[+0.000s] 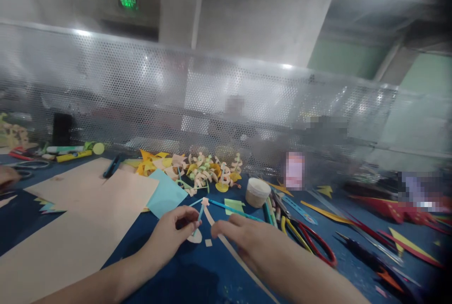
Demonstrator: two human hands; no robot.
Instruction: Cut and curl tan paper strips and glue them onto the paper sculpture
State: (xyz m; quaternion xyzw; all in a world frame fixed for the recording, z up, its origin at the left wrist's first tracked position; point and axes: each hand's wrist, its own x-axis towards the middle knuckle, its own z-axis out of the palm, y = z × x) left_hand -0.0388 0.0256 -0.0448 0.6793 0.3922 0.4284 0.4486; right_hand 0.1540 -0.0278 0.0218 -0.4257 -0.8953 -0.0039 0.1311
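My left hand (171, 228) pinches a thin light-blue paper stem (200, 216) between thumb and fingertips. The stem stands nearly upright, with a small pale pink piece (205, 202) at its top and a round whitish base (195, 236) at its foot. My right hand (247, 238) is closed, its fingertips on a long, narrow pale pink paper strip (209, 215), which runs from near the stem's top down toward the front edge. Its thumb is mostly hidden. A small pale paper square (208, 243) lies between the hands.
Pale paper sheets (88, 219) and a blue sheet (165, 193) lie left. Curled paper pieces (201, 170) stand behind. A white tub (257, 192), red-handled pliers (318, 243) and a dark pen-like tool (367, 257) are right. Another person's hand (7, 179) shows far left, before a mesh screen (141, 87).
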